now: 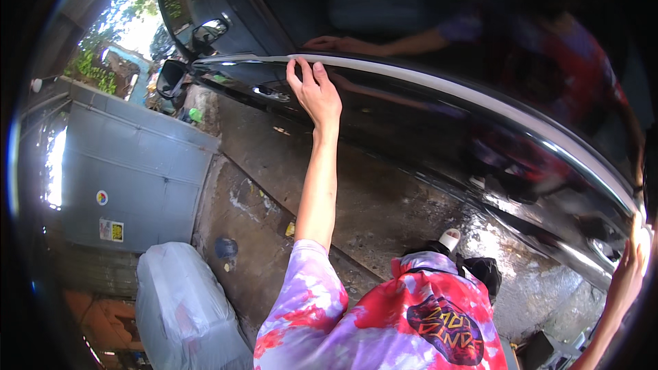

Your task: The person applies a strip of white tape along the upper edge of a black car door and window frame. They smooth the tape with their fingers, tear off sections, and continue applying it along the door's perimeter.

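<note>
A long pale grey strip [418, 77] runs along the base of the black car's side windows, curving from the mirror end down to the far right. My left hand [319, 96] reaches up to it with the arm stretched out. Its fingertips rest on the strip, slightly apart and bent, above a door handle [271, 94]. At the right rim of the view, my right hand [625, 267] is closed near the strip's other end. A pale, rounded thing [646, 241] shows beside its fingers; its kind is unclear. The dark glass [384, 7] above mirrors my arms and shirt.
The black car door [397, 116] stands close in front of me, with its side mirror [171, 79] at the left. A grey metal panel [137, 164] and a plastic-covered bulky object [181, 301] stand to the left. The concrete floor [260, 144] looks wet and stained.
</note>
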A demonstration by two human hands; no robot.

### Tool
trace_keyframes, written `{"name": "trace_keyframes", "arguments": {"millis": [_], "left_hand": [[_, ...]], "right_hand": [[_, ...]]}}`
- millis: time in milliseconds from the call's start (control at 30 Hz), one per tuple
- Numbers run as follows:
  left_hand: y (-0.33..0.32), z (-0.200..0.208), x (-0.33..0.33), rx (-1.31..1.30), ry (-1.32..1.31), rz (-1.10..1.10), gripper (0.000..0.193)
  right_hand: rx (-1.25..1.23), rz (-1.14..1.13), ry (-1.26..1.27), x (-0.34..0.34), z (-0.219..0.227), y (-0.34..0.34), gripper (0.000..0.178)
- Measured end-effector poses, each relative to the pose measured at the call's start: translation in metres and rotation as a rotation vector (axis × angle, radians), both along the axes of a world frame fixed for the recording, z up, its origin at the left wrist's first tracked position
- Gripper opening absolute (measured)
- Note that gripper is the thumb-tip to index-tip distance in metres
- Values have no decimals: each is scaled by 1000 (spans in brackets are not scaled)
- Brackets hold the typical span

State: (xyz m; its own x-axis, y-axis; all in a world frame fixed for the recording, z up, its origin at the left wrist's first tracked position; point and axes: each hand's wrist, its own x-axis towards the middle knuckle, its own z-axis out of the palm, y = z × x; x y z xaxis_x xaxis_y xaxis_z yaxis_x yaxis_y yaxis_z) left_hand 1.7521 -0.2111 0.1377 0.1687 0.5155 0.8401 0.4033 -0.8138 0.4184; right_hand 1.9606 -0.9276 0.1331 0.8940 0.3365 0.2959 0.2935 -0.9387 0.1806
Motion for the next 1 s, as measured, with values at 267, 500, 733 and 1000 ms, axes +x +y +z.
{"name": "trace_keyframes", "arguments": {"millis": [267, 500, 733, 1000], "left_hand": [[-266, -2, 90, -77, 369, -171, 97], [-515, -41, 152, 23, 328, -717, 93], [-543, -15, 172, 253, 191, -572, 43], [-531, -36, 173, 395, 219, -506, 44]], "right_hand": [[31, 50, 81, -3, 29, 22, 60], [69, 465, -99, -15, 57, 36, 45], [188, 603, -165, 6, 65, 17, 31], [345, 682, 182, 3, 54, 11, 60]]}}
